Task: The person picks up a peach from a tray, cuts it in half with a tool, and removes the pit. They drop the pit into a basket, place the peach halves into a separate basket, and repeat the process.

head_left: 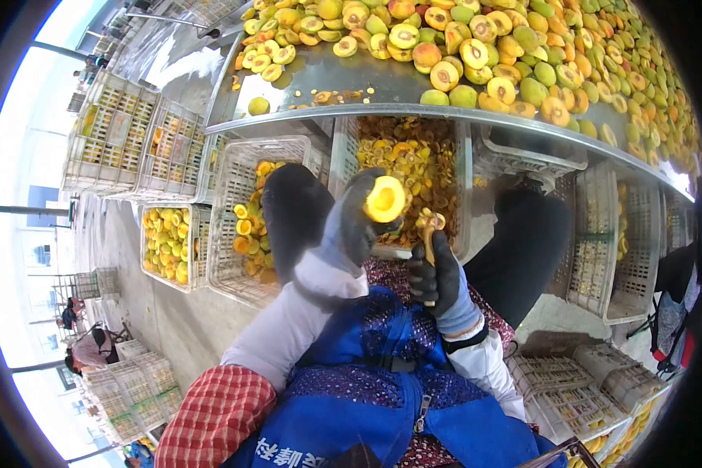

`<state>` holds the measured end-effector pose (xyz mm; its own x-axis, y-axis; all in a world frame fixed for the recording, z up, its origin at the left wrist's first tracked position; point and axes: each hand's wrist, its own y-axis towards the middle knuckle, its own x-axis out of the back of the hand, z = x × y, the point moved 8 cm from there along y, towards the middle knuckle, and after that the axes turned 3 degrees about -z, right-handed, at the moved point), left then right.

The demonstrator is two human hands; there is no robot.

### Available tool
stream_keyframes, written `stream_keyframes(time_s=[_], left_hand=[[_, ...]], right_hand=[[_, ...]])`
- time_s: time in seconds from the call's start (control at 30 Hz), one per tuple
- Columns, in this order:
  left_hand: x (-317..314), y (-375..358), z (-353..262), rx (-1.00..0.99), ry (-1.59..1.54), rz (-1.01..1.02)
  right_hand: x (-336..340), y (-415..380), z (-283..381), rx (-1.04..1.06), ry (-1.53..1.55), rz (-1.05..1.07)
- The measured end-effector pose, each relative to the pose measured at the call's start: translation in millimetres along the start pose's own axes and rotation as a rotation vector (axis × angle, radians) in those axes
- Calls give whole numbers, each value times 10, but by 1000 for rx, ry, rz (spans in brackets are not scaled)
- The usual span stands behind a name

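Note:
My left hand, in a dark glove with a pale sleeve, grips a yellow peach half. A round hollow shows in the cut face, with no stone in it. Close by on the right, my right hand, gloved in dark grey, is wrapped round the handle of a small scooping tool. A lump of stone and flesh covers its tip, so the tip's shape is hidden. Beneath both hands, between my knees, stands a crate with peach scraps and stones.
A metal table heaped with halved peaches spans the front. A crate of peach halves sits left of my knee, another crate beyond it. Stacked crates rise at far left; more crates stand right.

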<state>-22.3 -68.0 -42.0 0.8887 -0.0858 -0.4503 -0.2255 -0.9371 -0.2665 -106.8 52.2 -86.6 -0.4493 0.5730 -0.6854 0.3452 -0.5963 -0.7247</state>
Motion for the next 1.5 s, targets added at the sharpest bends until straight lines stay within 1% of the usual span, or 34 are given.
stream_keyframes(time_s=[0.03,0.07,0.13,0.17,0.2,0.27,0.3,0.33,0.4,0.43,0.47,0.5,0.53,0.57,0.6,0.63,0.73,0.77,0.8,0.83,0.87,0.9,0.93,1.0,1.03,1.07,1.13,1.2,1.23,1.3,1.37,1.4,1.47,1.5], left_hand=[[-5,-62,-274,-269,313,97],[135,-52,-269,-119,1,170],[345,-185,-757,-494,669,-100],[539,-149,-806,-328,271,-141],[726,-127,-841,-156,-124,-172],[1834,-74,-1217,-477,768,-505],[2188,-101,-1353,-427,1156,-640],[2344,-112,-1462,-365,1542,-772],[2059,-19,-1595,-501,1375,-774],[1792,102,-1551,-521,1281,-700],[1759,347,-1360,-524,1106,-543],[1369,562,-1269,-538,1098,-409],[1024,784,-1121,-472,987,-331],[466,933,-1047,-450,966,-152],[145,1130,-923,-384,1138,-93],[-205,1359,-777,-375,1229,63],[-1302,1781,-630,-496,1587,210],[-1617,1935,-522,-652,1587,320],[-1961,1987,-457,-711,1707,419],[-2242,2012,-374,-720,1748,501],[-2449,2129,-146,-763,1773,604],[-2687,2131,-32,-652,1855,745],[-2797,2238,210,-773,1905,789],[-2797,2290,551,-779,2100,860],[-2785,2347,609,-786,2108,859],[-2713,2471,635,-756,2141,826],[-2606,2495,526,-769,2190,931],[-2411,2519,458,-747,2015,897],[-2292,2523,393,-704,1987,883],[-2013,2592,249,-535,1896,779],[-1688,2616,104,-482,1914,702],[-1577,2553,-3,-533,1952,707],[-1359,2550,-49,-382,2084,717],[-1342,2537,-84,-386,2101,696]], right_hand=[[-39,39,3,44,10,233],[-77,14,-16,42,6,242],[-181,-102,-19,82,-22,297],[-214,-86,-65,-51,128,399],[-199,-88,-41,-42,124,405],[-170,-100,22,54,-8,426],[-75,46,-77,-107,198,398],[-7,36,-88,-79,133,181],[-254,-116,-76,-67,26,495],[-279,-37,-88,-75,82,566],[-279,-29,-87,-69,75,571],[-196,32,-94,-96,86,458],[-137,112,-54,-116,99,346],[-240,-11,30,-42,-44,317],[-240,4,40,-39,-41,307],[-207,38,79,-15,-64,275],[-79,182,211,61,-59,139],[4,192,271,98,-106,57],[87,204,348,138,-155,-24],[90,220,354,116,-75,64],[95,228,385,125,-85,60],[97,251,401,114,-84,34],[124,266,408,103,-79,7],[204,357,451,74,-42,-6],[231,368,489,74,14,-33],[259,370,501,74,78,-60],[251,338,581,109,104,-72],[261,314,669,196,104,-89],[288,339,650,168,143,-50],[296,319,662,185,150,-66],[354,293,618,189,149,-86],[382,315,607,185,163,-62],[396,289,592,177,171,-23],[386,274,584,170,180,-11]])
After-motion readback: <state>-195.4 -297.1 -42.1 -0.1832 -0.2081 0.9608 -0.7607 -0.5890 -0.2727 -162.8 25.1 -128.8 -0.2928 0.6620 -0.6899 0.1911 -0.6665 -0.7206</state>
